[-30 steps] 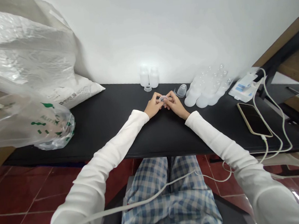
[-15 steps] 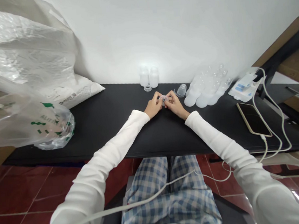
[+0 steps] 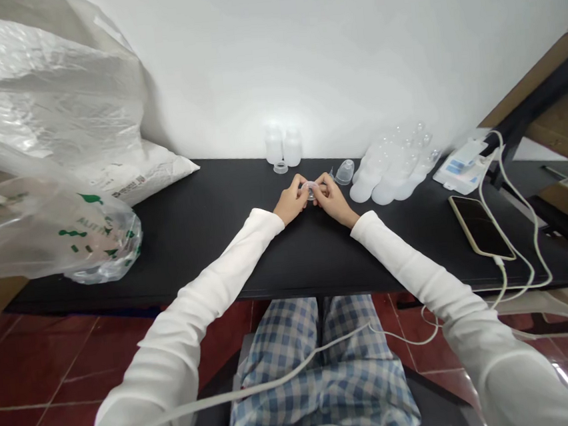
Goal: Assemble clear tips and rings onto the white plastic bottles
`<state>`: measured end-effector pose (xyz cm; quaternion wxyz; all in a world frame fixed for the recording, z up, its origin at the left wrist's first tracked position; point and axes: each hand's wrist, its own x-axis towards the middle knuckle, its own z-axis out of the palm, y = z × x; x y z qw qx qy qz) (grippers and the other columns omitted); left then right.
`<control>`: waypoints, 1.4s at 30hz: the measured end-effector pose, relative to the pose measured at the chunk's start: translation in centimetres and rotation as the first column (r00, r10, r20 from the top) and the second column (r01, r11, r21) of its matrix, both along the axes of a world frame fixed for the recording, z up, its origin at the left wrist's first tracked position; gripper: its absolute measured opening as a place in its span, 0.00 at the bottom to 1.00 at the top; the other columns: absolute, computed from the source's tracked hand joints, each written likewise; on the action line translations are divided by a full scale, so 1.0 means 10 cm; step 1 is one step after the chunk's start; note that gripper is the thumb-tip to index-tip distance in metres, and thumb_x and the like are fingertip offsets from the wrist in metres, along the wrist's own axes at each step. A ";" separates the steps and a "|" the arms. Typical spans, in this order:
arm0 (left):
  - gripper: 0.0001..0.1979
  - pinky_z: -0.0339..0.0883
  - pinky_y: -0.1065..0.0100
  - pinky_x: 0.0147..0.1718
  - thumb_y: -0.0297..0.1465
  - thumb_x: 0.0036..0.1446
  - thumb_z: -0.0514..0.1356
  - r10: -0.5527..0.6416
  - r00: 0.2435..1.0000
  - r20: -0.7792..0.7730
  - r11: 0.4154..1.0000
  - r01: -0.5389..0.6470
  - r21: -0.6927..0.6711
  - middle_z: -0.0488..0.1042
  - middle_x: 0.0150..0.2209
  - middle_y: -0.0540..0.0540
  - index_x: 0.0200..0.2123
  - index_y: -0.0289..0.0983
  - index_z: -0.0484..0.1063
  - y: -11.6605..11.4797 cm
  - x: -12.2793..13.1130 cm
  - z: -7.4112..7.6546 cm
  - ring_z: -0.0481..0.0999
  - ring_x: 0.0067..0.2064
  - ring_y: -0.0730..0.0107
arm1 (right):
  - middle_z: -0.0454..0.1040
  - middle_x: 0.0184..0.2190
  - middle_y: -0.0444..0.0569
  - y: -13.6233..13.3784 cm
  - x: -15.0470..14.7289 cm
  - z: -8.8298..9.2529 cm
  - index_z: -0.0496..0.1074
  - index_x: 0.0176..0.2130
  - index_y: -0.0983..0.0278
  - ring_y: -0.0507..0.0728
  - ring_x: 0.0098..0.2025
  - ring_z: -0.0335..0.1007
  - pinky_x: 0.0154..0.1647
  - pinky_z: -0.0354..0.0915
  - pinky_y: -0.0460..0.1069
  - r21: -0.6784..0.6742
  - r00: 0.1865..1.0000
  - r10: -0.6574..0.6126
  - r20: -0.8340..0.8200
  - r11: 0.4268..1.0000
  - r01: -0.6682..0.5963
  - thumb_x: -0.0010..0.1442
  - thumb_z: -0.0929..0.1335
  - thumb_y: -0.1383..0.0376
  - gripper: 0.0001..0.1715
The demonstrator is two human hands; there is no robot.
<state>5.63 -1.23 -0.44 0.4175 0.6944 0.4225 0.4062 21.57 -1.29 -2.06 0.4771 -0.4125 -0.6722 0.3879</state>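
My left hand (image 3: pixel 291 200) and my right hand (image 3: pixel 331 200) meet above the black table. Both are closed, with fingertips pinching opposite sides of a small clear plastic ring (image 3: pixel 310 186). Its centre is partly hidden by my fingers. Just right of my right hand lies a clear dome-shaped cap (image 3: pixel 345 172), beside a small clear pointed piece. Behind my hands two frosted bottles (image 3: pixel 292 146) stand against the wall, with another clear ring (image 3: pixel 280 167) lying in front of them.
Several frosted bottles with clear domed tops (image 3: pixel 391 169) lie bunched at the right. Beyond them are a white power strip (image 3: pixel 462 165), a plugged-in phone (image 3: pixel 481 227) and loose white cables. Large plastic bags (image 3: pixel 78 213) crowd the table's left end. A cable crosses my lap.
The clear ring has tilted slightly between my fingers. Both hands stay in nearly the same place, and the other things on the table have not moved.
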 end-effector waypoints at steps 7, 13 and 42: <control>0.06 0.56 0.72 0.26 0.30 0.65 0.57 0.051 0.998 -0.023 0.998 -0.050 0.023 0.63 0.18 0.58 0.35 0.41 0.60 -0.01 0.01 -0.01 0.63 0.19 0.75 | 0.68 0.21 0.37 0.03 -0.01 -0.03 0.57 0.34 0.57 0.50 0.22 0.63 0.25 0.59 0.47 0.003 0.999 0.008 -0.032 1.000 -0.008 0.61 0.69 0.41 0.27; 0.04 0.59 0.74 0.25 0.32 0.65 0.55 -0.029 0.997 0.075 0.998 0.033 -0.045 0.69 0.20 0.58 0.39 0.40 0.61 0.02 0.01 -0.03 0.66 0.20 0.78 | 0.69 0.23 0.38 0.02 -0.01 0.01 0.57 0.36 0.58 0.50 0.25 0.66 0.25 0.61 0.46 -0.034 0.997 0.045 -0.065 0.998 -0.047 0.59 0.69 0.39 0.29; 0.23 0.69 0.57 0.54 0.18 0.51 0.55 0.512 0.855 0.086 0.815 -0.515 0.264 0.69 0.52 0.37 0.50 0.38 0.61 0.64 -0.27 -0.38 0.74 0.49 0.63 | 0.60 0.23 0.37 0.02 0.04 0.03 0.61 0.33 0.58 0.48 0.22 0.55 0.19 0.55 0.46 -0.076 0.966 -0.180 -0.183 0.983 0.169 0.50 0.76 0.41 0.31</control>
